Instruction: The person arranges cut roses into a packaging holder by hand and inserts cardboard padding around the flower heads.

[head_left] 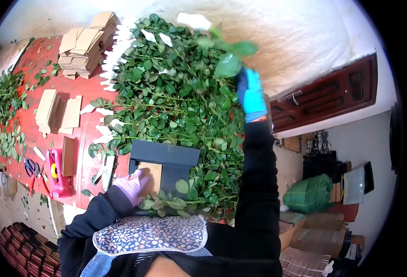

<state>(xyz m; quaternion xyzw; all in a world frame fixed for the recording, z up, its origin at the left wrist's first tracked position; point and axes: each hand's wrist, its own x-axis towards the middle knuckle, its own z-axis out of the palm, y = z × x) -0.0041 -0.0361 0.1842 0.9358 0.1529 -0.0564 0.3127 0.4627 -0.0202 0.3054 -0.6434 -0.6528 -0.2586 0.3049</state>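
Observation:
My right hand (252, 94), in a blue glove, is raised at the far side of the table. It is closed on the stem of a rose (228, 65), which is smeared by motion; its head, in a white sleeve, points up and left. My left hand (132, 187), in a lilac glove, has its fingers curled at the left edge of a brown cardboard piece (153, 176). That piece lies on a black corrugated sheet (165, 153) in front of my body. Leafy rose stems (175, 106) cover the table beyond, their white-sleeved heads (115, 60) mostly lined up on the left.
Cardboard stacks (79, 51) and a smaller pile (49, 111) stand on the red table (90, 87). Nearer are a pink tape dispenser (58, 175), scissors (29, 167) and a pale-handled tool (105, 171). To the right are a dark red door (328, 94) and a green sack (307, 194).

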